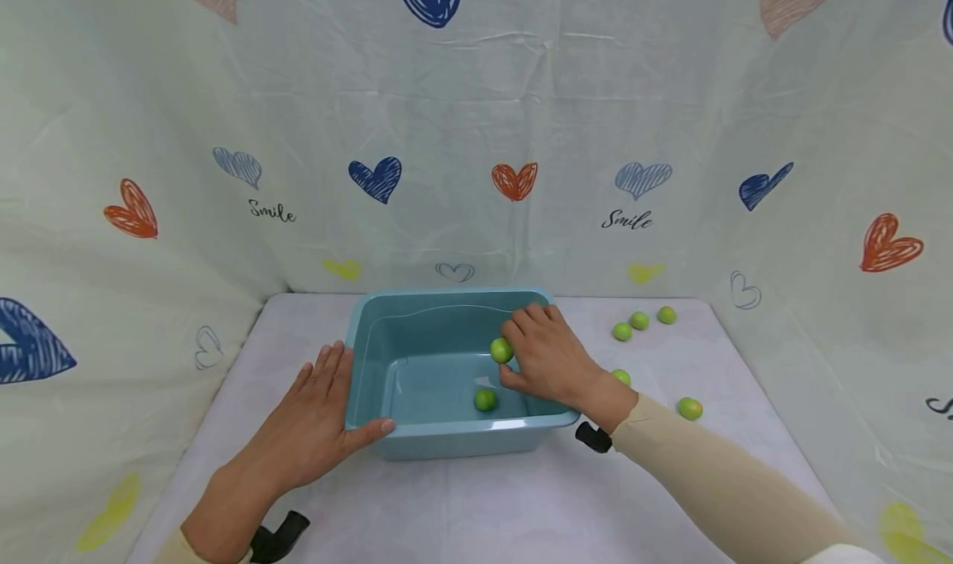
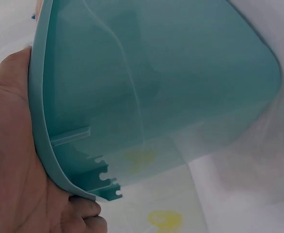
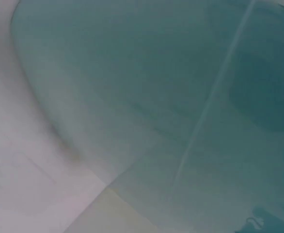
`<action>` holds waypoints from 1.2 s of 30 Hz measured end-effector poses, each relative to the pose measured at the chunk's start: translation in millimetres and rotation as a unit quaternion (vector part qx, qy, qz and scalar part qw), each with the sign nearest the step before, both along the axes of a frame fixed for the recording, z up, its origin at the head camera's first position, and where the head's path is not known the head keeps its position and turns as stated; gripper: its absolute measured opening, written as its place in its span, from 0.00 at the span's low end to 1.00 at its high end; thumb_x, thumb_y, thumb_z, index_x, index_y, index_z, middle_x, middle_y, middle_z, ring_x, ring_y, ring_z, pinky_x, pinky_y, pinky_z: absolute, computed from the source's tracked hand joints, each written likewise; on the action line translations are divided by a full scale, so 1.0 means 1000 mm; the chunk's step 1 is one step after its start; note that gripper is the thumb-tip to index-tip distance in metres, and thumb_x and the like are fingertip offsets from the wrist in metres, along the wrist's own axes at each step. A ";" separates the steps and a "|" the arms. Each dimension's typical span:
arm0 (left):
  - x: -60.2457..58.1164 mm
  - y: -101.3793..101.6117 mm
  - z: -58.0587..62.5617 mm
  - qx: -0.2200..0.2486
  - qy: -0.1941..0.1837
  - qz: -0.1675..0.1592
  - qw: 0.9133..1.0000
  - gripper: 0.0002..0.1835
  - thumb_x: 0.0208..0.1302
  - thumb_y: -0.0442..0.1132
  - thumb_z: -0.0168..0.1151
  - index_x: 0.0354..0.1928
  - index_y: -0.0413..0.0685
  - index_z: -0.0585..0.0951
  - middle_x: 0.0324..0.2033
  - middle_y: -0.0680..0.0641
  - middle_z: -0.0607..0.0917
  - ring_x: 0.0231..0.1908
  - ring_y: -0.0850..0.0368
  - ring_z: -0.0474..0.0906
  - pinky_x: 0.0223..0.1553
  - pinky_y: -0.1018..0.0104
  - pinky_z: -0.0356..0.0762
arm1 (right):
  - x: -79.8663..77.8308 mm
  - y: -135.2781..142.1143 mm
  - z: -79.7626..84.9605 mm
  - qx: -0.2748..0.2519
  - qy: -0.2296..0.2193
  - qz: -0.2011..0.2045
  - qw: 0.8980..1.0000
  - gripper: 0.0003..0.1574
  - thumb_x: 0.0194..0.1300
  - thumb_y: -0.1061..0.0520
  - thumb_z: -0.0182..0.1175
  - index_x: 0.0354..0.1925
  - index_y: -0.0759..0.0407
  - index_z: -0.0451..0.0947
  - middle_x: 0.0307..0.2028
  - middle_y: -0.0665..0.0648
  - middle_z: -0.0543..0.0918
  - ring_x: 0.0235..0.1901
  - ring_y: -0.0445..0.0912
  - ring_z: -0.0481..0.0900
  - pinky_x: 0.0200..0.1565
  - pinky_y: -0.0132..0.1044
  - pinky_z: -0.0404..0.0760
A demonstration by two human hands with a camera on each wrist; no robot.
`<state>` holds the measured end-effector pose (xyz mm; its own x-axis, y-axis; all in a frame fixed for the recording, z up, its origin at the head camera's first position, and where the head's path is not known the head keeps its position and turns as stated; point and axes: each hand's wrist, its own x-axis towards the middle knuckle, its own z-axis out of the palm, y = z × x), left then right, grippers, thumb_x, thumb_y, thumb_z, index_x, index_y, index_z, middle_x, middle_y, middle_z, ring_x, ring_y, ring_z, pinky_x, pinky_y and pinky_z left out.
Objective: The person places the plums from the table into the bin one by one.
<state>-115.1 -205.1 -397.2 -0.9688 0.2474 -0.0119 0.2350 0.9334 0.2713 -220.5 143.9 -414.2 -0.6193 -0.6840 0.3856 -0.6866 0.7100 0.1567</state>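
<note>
From the head view, I am recording the right grip [image 1: 547, 357] as nearly closed, its fingertips and thumb pinching one green fruit [image 1: 501, 350] at the grip's left edge, over the interior of the blue basin [image 1: 462, 438]; the fruit's exact height above the floor is remaining undetermined. A second fruit [image 1: 485, 399] is lying on the basin floor, toward the near wall, and five loose fruits [image 1: 690, 408] are resting on the tabletop [image 1: 476, 510], to the right of the basin. The left grip [image 1: 308, 423] is lying flat and extended along the basin's left side, its thumb resting over the near rim, and is holding no fruit. I am judging the step in hand to be setting the pinched fruit into the basin; the next move is likely calling for lowering it and parting the fingertips, the left grip keeping the basin steady. In the left wrist view, I am finding the palm bearing against the basin's rim, with no fruit showing. In the right wrist view, I am seeing only blurred basin wall and pale surface, so I am unable to tell the grip's state there.
</note>
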 end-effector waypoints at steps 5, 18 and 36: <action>0.000 0.000 0.000 0.000 0.003 0.000 1.000 0.68 0.64 0.81 0.55 0.81 0.27 0.48 0.81 0.27 0.51 0.81 0.26 0.47 0.77 0.27 0.51 | 0.000 -0.001 -0.001 0.014 0.001 0.000 1.000 0.17 0.63 0.43 0.63 0.40 0.54 0.76 0.36 0.52 0.76 0.38 0.49 0.68 0.42 0.43 0.66; 0.000 -0.001 -0.001 0.009 -0.002 0.002 1.000 0.69 0.64 0.81 0.55 0.82 0.27 0.48 0.82 0.27 0.50 0.81 0.27 0.47 0.77 0.27 0.50 | 0.000 -0.002 -0.002 0.025 0.008 0.005 1.000 0.18 0.64 0.42 0.64 0.40 0.54 0.76 0.37 0.52 0.78 0.39 0.49 0.69 0.43 0.42 0.67; 0.001 0.000 -0.001 0.018 -0.004 0.001 1.000 0.68 0.65 0.80 0.56 0.82 0.28 0.47 0.82 0.27 0.50 0.81 0.27 0.46 0.77 0.27 0.52 | 0.000 -0.002 -0.002 0.032 0.008 0.003 0.999 0.20 0.65 0.41 0.65 0.41 0.54 0.77 0.37 0.52 0.78 0.39 0.49 0.69 0.42 0.42 0.67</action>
<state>-113.7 -205.1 -398.3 -0.9691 0.2465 -0.0103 0.2316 0.9233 0.3064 -220.0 142.1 -416.5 -0.6086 -0.7114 0.3514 -0.6880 0.6938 0.2128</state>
